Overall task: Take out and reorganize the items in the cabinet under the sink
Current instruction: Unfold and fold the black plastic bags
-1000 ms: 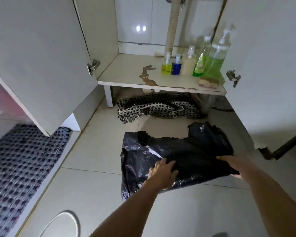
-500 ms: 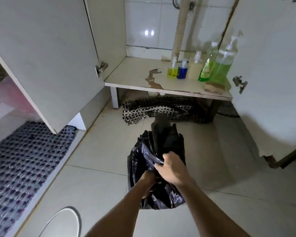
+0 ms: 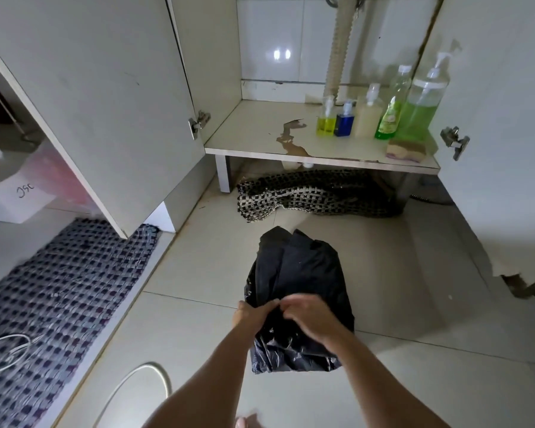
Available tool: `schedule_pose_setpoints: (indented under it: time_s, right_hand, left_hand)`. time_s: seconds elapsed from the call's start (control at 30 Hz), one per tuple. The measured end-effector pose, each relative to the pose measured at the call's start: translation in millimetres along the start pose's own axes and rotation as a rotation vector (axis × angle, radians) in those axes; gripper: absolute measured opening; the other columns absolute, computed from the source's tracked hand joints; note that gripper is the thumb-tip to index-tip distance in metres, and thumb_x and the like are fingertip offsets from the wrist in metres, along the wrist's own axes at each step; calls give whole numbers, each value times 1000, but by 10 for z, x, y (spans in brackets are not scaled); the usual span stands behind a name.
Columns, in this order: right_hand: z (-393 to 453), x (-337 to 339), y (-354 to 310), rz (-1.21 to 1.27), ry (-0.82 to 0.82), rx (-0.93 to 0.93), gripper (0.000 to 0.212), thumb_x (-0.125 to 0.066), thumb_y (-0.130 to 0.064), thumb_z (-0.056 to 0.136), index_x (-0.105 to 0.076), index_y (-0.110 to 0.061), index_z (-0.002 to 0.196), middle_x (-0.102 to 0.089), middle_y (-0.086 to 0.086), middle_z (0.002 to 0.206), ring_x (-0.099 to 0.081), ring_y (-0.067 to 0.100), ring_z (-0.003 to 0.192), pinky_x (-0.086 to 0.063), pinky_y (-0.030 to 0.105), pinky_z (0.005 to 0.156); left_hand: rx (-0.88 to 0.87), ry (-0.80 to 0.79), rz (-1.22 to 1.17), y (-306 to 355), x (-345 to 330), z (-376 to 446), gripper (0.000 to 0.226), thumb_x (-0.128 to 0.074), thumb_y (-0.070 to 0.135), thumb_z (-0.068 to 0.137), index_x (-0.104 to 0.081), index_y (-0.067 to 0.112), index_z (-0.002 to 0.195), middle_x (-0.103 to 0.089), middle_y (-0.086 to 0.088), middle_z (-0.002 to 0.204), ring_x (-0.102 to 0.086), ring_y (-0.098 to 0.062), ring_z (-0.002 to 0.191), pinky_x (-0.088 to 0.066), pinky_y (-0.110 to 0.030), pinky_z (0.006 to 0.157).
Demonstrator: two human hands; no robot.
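Pinching the folded black bag on the floor, left hand and right hand have bare tiles around; bottles line the shelf edge beyond

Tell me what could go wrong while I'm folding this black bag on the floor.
The slippery black bag could spring open once both hands let go. Sliding it onto the shelf might knock over the bottles crowded at the right. The white cable looped beside you could catch a foot.
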State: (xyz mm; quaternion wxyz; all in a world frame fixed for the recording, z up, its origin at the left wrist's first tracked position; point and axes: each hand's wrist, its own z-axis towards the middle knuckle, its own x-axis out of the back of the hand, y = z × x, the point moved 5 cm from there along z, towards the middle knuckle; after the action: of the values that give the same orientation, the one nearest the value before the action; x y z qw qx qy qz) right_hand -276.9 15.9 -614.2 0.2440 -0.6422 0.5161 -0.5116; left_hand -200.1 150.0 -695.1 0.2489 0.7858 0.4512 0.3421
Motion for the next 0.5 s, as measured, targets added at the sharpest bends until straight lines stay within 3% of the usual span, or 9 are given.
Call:
schedule_pose_setpoints:
  time_s: [0.07, 0.17, 0.23, 0.3, 0.4, 0.5]
  right_hand:
    - [97, 461, 184, 139, 345, -82, 18, -64, -14, 76, -74, -28, 79, -68, 1, 81, -60, 18, 77, -50, 39, 81]
    - [-40, 926, 573, 185, 590, -359, 26, -61, -15, 84, -67, -4, 107, -66, 14, 98, -59, 28, 89, -47, 35, 80]
    - [-166, 951, 852, 115, 539, -516, 39, -62, -22, 86, -61, 2, 116, -64, 17, 108, -60, 32, 99, -44, 33, 79]
    - [-252, 762, 1038, 122, 392, -624, 48, -68, -30, 82, -60, 4, 114, -63, 14, 99, -61, 30, 93, -45, 30, 73]
    - [-77, 553, 1122, 211, 223, -671, 38, -75, -30, 77, -64, -1, 99, -63, 8, 80, -60, 22, 69, -48, 26, 58]
    - [304, 705, 946, 271, 188, -646, 20, -77, -16, 74, -64, -2, 79, -67, 15, 80, -65, 29, 74, -56, 36, 72]
  left_hand:
    - [10, 1, 42, -159, -70, 270, 126, -78, 72, 29, -43, 3, 128, -63, -16, 115, -63, -32, 104, -55, -43, 89]
    - [17, -43, 54, 83, 16, -180, 107, -81, 63, 44, -47, 3, 126, -63, -11, 109, -63, -33, 102, -53, -41, 89]
    - [87, -110, 5, 156, 34, -416, 87, -83, 47, 64, -45, 2, 129, -57, -14, 114, -56, -36, 113, -47, -46, 89]
    - [152, -184, -58, 157, 4, -485, 80, -81, 37, 71, -43, 2, 132, -53, -18, 125, -52, -37, 117, -41, -57, 92]
    - [189, -285, -139, 213, -96, -465, 62, -79, 30, 75, -50, 3, 123, -59, -10, 101, -57, -24, 86, -45, -42, 79]
    - [305, -379, -181, 289, -260, -412, 51, -82, 28, 72, -60, 4, 111, -73, -10, 82, -66, -25, 79, -54, -38, 71]
